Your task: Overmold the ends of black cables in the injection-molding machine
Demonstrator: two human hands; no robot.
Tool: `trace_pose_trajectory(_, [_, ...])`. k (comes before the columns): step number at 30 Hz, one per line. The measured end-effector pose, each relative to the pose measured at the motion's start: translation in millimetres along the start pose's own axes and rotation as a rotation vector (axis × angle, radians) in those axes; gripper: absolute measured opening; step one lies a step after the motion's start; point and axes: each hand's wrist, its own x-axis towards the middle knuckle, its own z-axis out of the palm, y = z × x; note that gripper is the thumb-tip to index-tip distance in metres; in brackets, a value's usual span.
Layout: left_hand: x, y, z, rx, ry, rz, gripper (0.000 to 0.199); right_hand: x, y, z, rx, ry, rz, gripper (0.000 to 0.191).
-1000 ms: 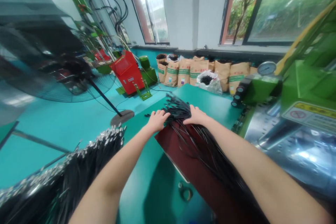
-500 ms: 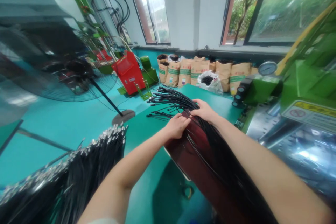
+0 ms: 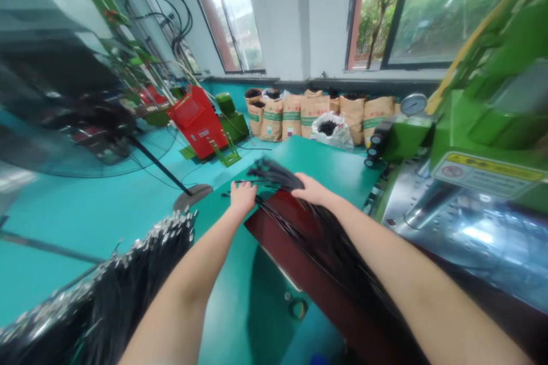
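Note:
A thick bundle of thin black cables [image 3: 338,239] lies lengthwise over a dark red board [image 3: 282,245], its far ends fanned out and blurred. My right hand [image 3: 314,189] is closed around the bundle near those ends. To its left, my left hand [image 3: 243,197] has curled fingers over a few cables split off from the bundle; some tips poke out past the hand. These separated cables [image 3: 278,219] run back across the board toward me. The palm side of each hand is hidden.
The board rests on a green table [image 3: 329,162], with a tape roll [image 3: 298,309] below it. At left hang many black cables with silvery ends [image 3: 171,234]. A green press [image 3: 483,142] stands right, a fan [image 3: 107,137] left, paper sacks [image 3: 291,117] by the wall.
My left hand has moved left, away from the right hand, to the ends of a few cables, which now lie apart from the bundle. The right hand still grips the bundle. The view has shifted slightly.

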Motion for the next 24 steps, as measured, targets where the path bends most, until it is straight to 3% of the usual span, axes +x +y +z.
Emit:
trace_pose_trajectory(4, [-1,6,-2.9,0.057,-0.033,-0.007,0.032,-15,4,15,-0.145,-0.124,0.042,0.065])
trace_pose_trajectory(7, [-14,3,-12.6,0.078,-0.088,0.041,0.03,-37,0,9,-0.215,-0.161,0.076,0.078])
trace_pose_trajectory(10, [-32,8,-28.3,0.093,-0.088,0.097,0.032,-70,-7,-3,-0.25,-0.168,0.107,0.074])
trace_pose_trajectory(13, [-42,33,-45.2,-0.03,0.081,0.329,0.034,-104,-14,-8,-0.282,-0.12,0.136,0.068])
trace_pose_trajectory(15, [-43,61,-52.7,-0.166,0.212,0.568,0.036,-122,-18,-7,-0.324,-0.053,0.113,0.063])
trace_pose_trajectory(17, [-41,91,-54.8,-0.237,0.273,0.724,0.037,-134,-21,-5,-0.356,0.011,0.08,0.055])
trace_pose_trajectory(20, [-43,121,-47.7,-0.174,0.279,0.782,0.034,-152,-23,-4,-0.35,0.054,0.026,0.045])
trace_pose_trajectory(24, [-60,126,-26.5,-0.118,0.384,0.663,0.036,-201,-23,-12,-0.409,0.062,-0.07,0.045])
